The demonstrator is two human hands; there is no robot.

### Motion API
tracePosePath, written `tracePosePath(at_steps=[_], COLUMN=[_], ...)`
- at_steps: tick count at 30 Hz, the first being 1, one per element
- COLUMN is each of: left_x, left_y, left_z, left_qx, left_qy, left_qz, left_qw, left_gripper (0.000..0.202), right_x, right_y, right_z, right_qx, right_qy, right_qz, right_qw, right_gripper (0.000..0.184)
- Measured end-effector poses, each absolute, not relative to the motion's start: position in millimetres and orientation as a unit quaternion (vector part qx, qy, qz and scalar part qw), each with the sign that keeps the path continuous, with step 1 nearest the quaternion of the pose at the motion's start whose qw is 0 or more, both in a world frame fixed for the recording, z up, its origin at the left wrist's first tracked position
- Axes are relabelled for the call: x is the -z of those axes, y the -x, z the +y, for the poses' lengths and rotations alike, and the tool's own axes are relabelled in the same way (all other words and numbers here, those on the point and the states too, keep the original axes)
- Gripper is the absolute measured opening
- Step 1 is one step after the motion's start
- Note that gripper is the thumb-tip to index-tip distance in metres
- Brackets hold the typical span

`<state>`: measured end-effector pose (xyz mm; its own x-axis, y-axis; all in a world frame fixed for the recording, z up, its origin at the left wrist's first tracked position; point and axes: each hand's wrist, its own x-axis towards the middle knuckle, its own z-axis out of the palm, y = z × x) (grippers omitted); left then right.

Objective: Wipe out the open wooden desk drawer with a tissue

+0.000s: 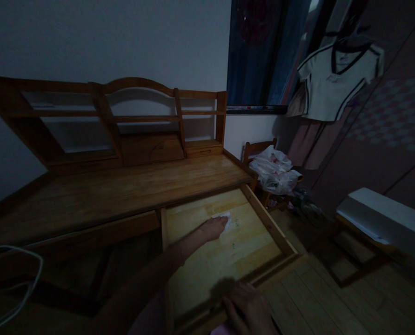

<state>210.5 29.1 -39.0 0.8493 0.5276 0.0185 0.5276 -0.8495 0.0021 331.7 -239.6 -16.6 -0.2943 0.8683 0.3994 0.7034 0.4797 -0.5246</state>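
A wooden drawer [224,265] is pulled out from under the desk, its pale bottom marked with a few small dark spots. My left hand [212,229] reaches in from the lower left and is closed on a white wipe [225,218], pressed against the drawer bottom. Whether the wipe is tissue or cloth I cannot make out. My right hand [247,307] is at the drawer's near front edge, its fingers curled over the wood in dim light.
The wooden desk [141,184] carries an open shelf unit [144,118] along the wall. To the right, plastic bags [273,167] lie on a chair. A white box [385,214] rests on a stool, and a white cable [36,265] loops at the left.
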Motion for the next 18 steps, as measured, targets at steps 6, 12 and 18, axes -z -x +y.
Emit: tracePosePath(at_steps=[6,12,18], left_x=[42.5,47.1,53.6], left_y=[-212.6,-213.3,-218.2], left_z=[24.1,25.1,20.3], left_qx=[-0.002,-0.005,0.004], left_qy=[0.969,0.971,0.971], left_qz=[-0.247,-0.237,-0.238], left_qw=[-0.008,-0.016,-0.023], left_gripper=[0.065,0.067,0.065], right_x=[19.0,14.4,10.2], right_y=[-331.7,-330.4,-330.1], right_z=[-238.3,-238.0,-238.8], right_qx=[-0.129,-0.123,-0.127], right_qy=[0.496,0.494,0.487], right_qz=[-0.797,-0.797,-0.798], right_qw=[0.318,0.326,0.33], right_gripper=[0.022,0.02,0.018])
